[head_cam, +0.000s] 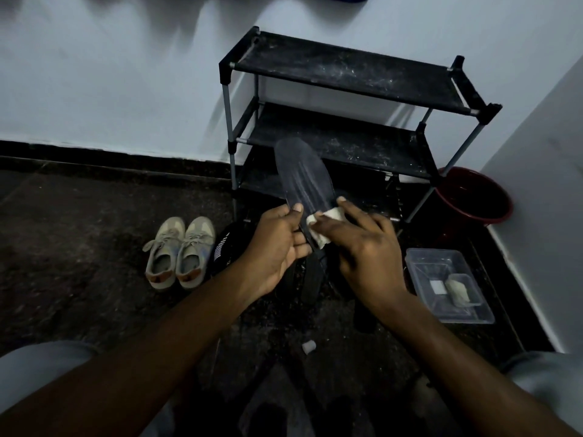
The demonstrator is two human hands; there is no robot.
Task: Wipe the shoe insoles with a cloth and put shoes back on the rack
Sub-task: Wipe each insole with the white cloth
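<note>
Head view: A person crouched on a dark floor (79, 234) in a dim corner, bare arms stretched out towards a black three-shelf shoe rack (347, 74) standing against a pale wall. The left hand (277, 244) gripped the heel end of a dark insole (303, 175), thumb laid across its top face and fingers curled beneath it, so that the insole was held in the air in front of the rack's lower shelves with its toe end pointing up and away. The right hand (362, 247) pinched a small whitish cloth (318, 222) between thumb and fingers and pressed it onto the insole just beside the left thumb. The rack's shelves showed pale dust.

A pair of beige sneakers (179, 253) stood side by side on the floor, left of the hands and apart from the rack. A black shoe (225, 244) lay just beside them, partly hidden by the left wrist. To the right, a red bucket (473, 197) sat in the corner by the rack's leg, and nearer the person a clear plastic container (441, 272) held a second pale rag (459, 288). A small white cap (309, 346) lay on the floor between the forearms.
</note>
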